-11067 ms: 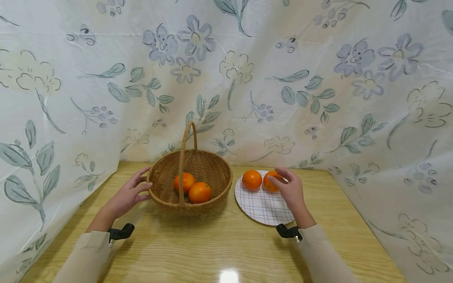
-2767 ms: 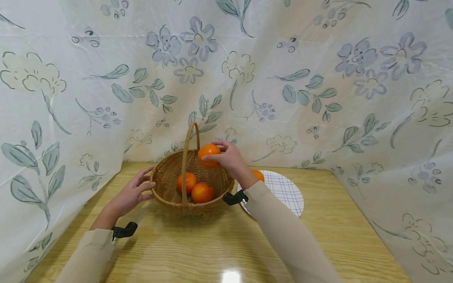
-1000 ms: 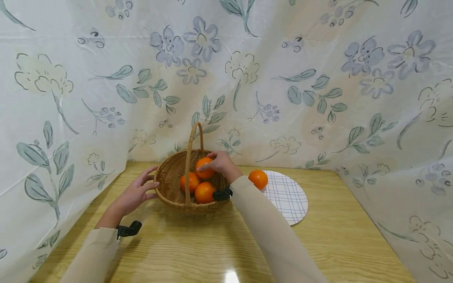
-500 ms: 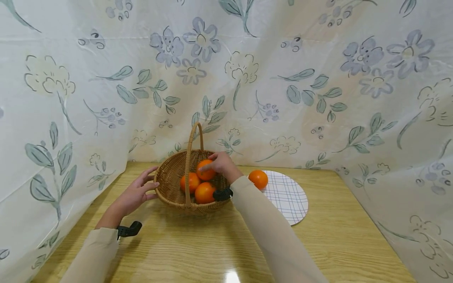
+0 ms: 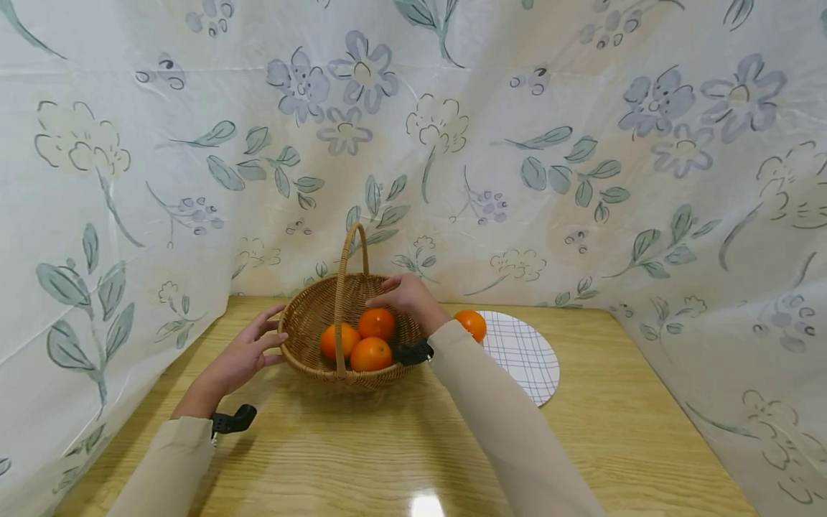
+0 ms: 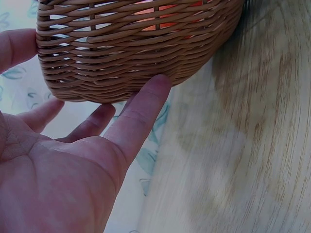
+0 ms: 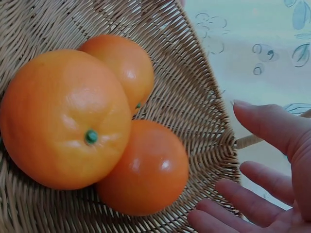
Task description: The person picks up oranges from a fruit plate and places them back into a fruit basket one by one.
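Three oranges lie together in a wicker basket (image 5: 310,323) with a tall arched handle: a left one (image 5: 339,341), a front one (image 5: 371,355) and a back one (image 5: 377,324). My right hand (image 5: 410,296) hovers above the basket's right side, its fingers spread and apart from the fruit; the right wrist view shows nothing held in the right hand (image 7: 262,194). My left hand (image 5: 242,355) touches the basket's left side with extended fingers, and in the left wrist view a fingertip of the left hand (image 6: 63,170) presses the weave from outside.
Right of the basket, a round white plate (image 5: 526,359) with blue check lines bears another orange (image 5: 472,325), partly hidden by my right sleeve. Both stand on a wooden table (image 5: 323,452). A floral curtain (image 5: 452,165) hangs behind and along both sides.
My right hand has carried an orange from the plate, lowered it among the other two in the basket, let go and risen slightly. The left hand has stayed at the basket's side.
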`<state>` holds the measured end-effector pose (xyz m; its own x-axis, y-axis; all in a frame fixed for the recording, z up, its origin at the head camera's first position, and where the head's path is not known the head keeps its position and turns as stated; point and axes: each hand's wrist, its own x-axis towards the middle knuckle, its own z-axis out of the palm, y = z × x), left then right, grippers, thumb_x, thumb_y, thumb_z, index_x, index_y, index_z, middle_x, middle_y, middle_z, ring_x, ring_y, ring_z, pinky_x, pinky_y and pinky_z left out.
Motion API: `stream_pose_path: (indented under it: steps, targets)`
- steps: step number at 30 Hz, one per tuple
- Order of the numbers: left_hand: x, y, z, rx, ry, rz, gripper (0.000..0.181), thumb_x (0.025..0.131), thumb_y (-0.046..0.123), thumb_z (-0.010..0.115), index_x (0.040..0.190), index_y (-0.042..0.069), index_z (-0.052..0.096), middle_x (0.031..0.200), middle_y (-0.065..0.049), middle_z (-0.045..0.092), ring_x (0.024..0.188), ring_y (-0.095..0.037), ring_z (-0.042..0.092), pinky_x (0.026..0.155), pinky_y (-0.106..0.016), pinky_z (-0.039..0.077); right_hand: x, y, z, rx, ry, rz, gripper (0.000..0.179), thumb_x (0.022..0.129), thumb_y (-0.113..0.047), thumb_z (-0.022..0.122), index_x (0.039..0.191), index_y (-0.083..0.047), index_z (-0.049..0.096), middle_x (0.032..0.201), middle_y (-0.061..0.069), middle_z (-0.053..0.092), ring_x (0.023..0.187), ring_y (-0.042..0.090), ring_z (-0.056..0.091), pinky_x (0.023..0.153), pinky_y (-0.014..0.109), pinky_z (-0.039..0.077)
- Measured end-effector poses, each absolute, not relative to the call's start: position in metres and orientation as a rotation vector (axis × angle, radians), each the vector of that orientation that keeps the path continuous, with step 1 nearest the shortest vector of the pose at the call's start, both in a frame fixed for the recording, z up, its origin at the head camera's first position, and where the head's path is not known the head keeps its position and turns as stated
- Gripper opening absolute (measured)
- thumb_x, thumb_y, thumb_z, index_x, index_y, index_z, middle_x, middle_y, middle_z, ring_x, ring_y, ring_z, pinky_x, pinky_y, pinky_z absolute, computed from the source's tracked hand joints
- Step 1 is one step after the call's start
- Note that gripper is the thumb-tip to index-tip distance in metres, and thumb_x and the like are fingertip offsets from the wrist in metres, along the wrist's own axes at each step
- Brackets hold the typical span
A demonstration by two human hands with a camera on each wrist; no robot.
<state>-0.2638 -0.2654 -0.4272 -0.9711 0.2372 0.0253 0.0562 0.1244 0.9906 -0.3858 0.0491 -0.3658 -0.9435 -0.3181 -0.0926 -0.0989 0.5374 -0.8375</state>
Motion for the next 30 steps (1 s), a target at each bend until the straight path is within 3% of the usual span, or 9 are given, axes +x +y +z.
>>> stream_pose_path:
  steps: [7,15,22,30]
  targets:
    - [-0.263,-0.266,-0.429,0.305,2.251,1.964,0.073,0.109,0.022,0.051,0.166,0.016,0.007,0.159,-0.034,0.016,0.144,-0.058,0.029,0.095,-0.033,0.059,-0.379,0.062,-0.360,-0.429,2.436,-1.470,0.064,0.081,-0.033,0.088,0.134,-0.005,0.065,0.133,0.013,0.067,0.120,0.036,0.062,0.102,0.048,0.054]
    - [-0.263,-0.265,-0.429,0.307,2.270,1.947,0.071,0.109,0.023,0.050,0.166,0.017,0.008,0.159,-0.033,0.016,0.143,-0.057,0.030,0.094,-0.032,0.059,-0.375,0.084,-0.358,-0.549,2.330,-1.599,0.066,0.085,-0.030,0.085,0.141,-0.004,0.061,0.137,0.015,0.066,0.119,0.029,0.065,0.108,0.053,0.050]
    - [-0.262,-0.266,-0.429,0.317,2.268,1.951,0.071,0.109,0.023,0.051,0.166,0.016,0.007,0.158,-0.033,0.017,0.143,-0.057,0.030,0.094,-0.032,0.059,-0.370,0.103,-0.361,-0.546,2.304,-1.726,0.057,0.088,-0.027,0.083,0.138,-0.010,0.064,0.140,0.013,0.064,0.118,0.024,0.067,0.103,0.045,0.056]
    - [-0.264,-0.267,-0.432,0.300,2.266,1.950,0.072,0.109,0.024,0.051,0.166,0.017,0.008,0.157,-0.032,0.018,0.143,-0.056,0.030,0.094,-0.034,0.059,-0.360,0.126,-0.363,-0.520,2.303,-1.831,0.051,0.089,-0.031,0.082,0.135,-0.015,0.066,0.142,0.014,0.063,0.129,0.024,0.061,0.114,0.046,0.046]
